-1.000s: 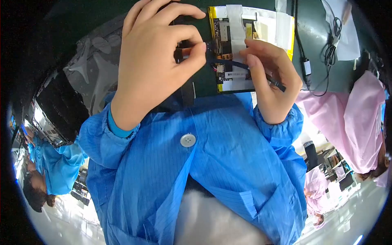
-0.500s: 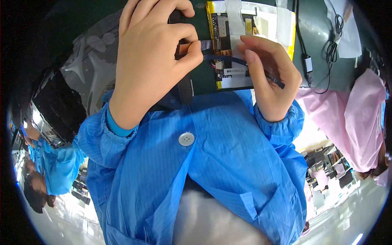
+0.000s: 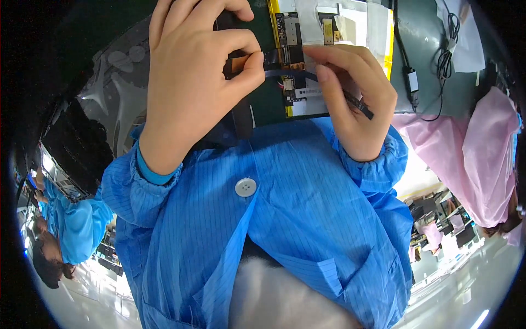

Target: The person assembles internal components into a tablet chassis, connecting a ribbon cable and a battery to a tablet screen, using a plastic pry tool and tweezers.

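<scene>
My left hand point(image 3: 200, 77) is closed, its thumb and forefinger pinched on a flat flex cable point(image 3: 271, 58). An orange stretch of that cable shows inside the ring of the fingers, and its dark end reaches the circuit board point(image 3: 290, 41). In my right hand point(image 3: 359, 98), thumb and fingers close around dark, slim tweezers point(image 3: 359, 104). Their tips point left across the board toward my left thumb; the very tips are hard to make out. The board runs along the left side of a white battery pack point(image 3: 356, 33) with yellow edges and pale tape strips.
A dark panel point(image 3: 242, 120) lies under my left wrist. Clear plastic film point(image 3: 118, 82) covers the table's left part. To the right are a black cable with a plug point(image 3: 413, 82), a coiled thin cord point(image 3: 446, 60) and a white sheet point(image 3: 468, 44). People sit at both sides.
Both hands and the board have shifted slightly left in the picture. The left pinch and the right hand's hold on the tweezers look the same.
</scene>
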